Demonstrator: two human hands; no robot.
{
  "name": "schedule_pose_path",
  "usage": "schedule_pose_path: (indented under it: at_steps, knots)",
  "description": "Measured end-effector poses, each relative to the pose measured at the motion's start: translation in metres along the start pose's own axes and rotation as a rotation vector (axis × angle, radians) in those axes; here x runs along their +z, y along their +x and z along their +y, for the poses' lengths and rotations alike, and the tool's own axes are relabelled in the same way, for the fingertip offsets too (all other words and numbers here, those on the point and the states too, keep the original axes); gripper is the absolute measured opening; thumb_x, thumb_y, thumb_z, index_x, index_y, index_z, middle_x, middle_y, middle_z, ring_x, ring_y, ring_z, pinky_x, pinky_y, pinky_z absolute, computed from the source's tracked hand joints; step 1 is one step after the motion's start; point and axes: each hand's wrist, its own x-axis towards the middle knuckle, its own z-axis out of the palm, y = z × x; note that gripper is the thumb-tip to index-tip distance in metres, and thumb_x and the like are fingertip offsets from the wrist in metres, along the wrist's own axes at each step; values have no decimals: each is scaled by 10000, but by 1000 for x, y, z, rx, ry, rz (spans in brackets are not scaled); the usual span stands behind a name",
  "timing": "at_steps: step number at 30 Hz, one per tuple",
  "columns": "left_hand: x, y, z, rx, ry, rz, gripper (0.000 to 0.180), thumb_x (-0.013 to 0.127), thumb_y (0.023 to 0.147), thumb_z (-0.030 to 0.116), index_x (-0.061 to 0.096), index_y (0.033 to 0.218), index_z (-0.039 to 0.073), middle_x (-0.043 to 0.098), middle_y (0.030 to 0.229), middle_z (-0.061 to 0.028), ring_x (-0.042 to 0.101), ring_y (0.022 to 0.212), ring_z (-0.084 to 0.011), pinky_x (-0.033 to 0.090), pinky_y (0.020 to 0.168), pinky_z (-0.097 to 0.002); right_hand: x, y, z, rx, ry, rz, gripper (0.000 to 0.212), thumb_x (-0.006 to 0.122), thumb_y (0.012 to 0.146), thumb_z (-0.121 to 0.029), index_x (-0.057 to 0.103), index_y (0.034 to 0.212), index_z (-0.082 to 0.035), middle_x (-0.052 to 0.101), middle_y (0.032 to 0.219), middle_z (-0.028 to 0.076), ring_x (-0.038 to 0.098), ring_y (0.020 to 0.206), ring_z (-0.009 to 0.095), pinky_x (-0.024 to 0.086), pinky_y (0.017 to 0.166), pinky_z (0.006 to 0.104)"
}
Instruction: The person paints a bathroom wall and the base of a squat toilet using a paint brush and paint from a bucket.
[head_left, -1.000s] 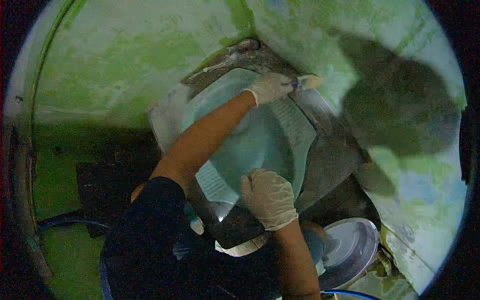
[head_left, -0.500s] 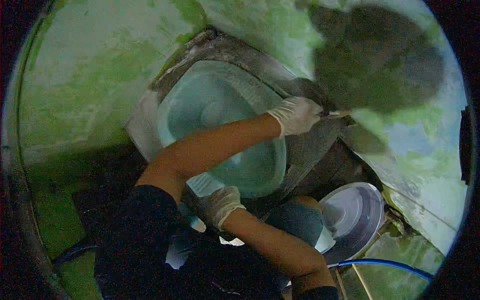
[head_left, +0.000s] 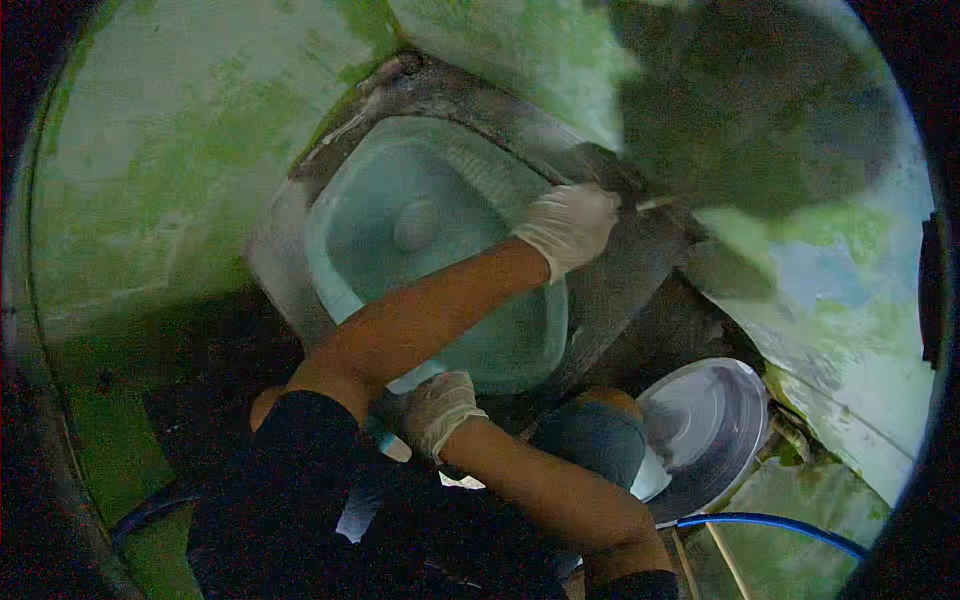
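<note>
A pale blue-green squat toilet (head_left: 350, 290) sits in a raised concrete surround, with ridged strips on its rim. Reaching across it, my left hand (head_left: 575, 225) in a thin whitish glove is closed near the upper right rim. Out of its fingers sticks a slim pale stick (head_left: 655, 203); whatever is at its other end is hidden by the hand. My right hand (head_left: 442, 412), gloved the same way, is low by the toilet's near rim. Its fingers are hidden in shadow, so I cannot see whether it grips anything.
Beside my knee (head_left: 590, 440) on the right, a grey round basin (head_left: 700, 430) stands tilted, a white object (head_left: 652, 478) against it. A blue hose (head_left: 775, 522) crosses the lower right near thin pale sticks (head_left: 728, 560). Stained green-white walls (head_left: 230, 130) close in, with dark shadow cast at upper right.
My left hand has shifted slightly left and up along the upper right side, and the stick has moved with it. The drain area of the toilet shows more clearly. My right hand has barely moved.
</note>
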Motion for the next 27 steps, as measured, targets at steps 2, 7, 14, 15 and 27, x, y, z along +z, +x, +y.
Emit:
schedule_pose_path:
  at_steps: [2, 7, 14, 15, 27]
  knots:
    - [15, 1, 18, 88, -10, -69, 214, 511, 865, 148, 653, 963, 22, 642, 936, -219, 632, 879, -371, 504, 760, -456, 5, 8, -2, 8, 18, -2, 272, 483, 918, -260, 646, 1125, -190, 673, 1090, 87, 655, 998, 270, 504, 727, 412]
    - [63, 41, 39, 159, -2, -233, 207, 524, 859, 202, 633, 956, 55, 643, 862, -185, 641, 822, -369, 515, 728, -477, 18, 24, -2, -10, 128, -41, 363, 512, 898, -316, 613, 1219, -181, 614, 1228, 37, 607, 1075, 281, 494, 745, 539]
    - [57, 25, -7, 93, 133, 119, 192, 504, 869, 178, 635, 903, 43, 636, 797, -181, 640, 823, -377, 517, 708, -481, -6, 14, 2, 60, 201, -108, 423, 413, 952, -312, 511, 1331, -151, 464, 1401, 93, 423, 1304, 274, 343, 1018, 434]
    - [44, 17, -1, 78, 59, 86, 191, 508, 870, 182, 639, 898, 46, 638, 793, -175, 645, 819, -372, 518, 693, -482, -6, 18, 1, 78, 189, -239, 432, 387, 959, -324, 504, 1338, -153, 454, 1409, 97, 412, 1312, 273, 327, 1033, 445]
    - [-1, 50, -65, 5, 123, -64, 261, 533, 819, 278, 670, 950, 98, 659, 852, -178, 647, 841, -364, 512, 765, -457, -22, -10, -13, -34, 106, -89, 353, 471, 918, -293, 561, 1218, -129, 616, 1195, 113, 588, 1122, 297, 468, 849, 430]
